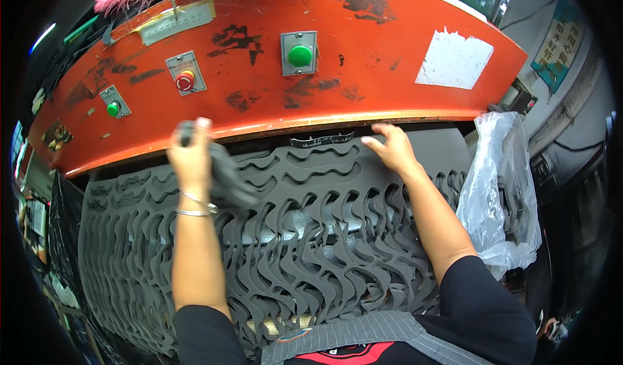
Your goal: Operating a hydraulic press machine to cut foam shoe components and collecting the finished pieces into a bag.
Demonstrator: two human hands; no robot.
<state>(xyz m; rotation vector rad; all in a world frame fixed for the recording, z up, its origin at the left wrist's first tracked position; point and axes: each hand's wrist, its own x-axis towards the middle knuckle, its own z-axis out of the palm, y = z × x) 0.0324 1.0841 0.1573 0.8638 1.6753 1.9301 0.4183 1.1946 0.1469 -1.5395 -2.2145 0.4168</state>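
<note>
At the far edge of the grey sheet (311,235), just under the lip of the orange press (272,60), both hands are at work. The left hand (190,154) is closed around a bunch of dark cut pieces (228,178), lifted a little off the sheet near its far left part. The right hand (392,147) lies open, fingers spread and pressing flat on the sheet beside a small cutter (322,139) that sits at the sheet's far edge, below the press. The sheet itself is riddled with wavy cut-outs over most of its near and middle area; only the far strip looks uncut. It seems the step in hand is clearing cut pieces while steadying the sheet for another cut. The next move would call for keeping fingers clear of the press lip. A clear bag (496,196) hangs off the sheet's right edge.
</note>
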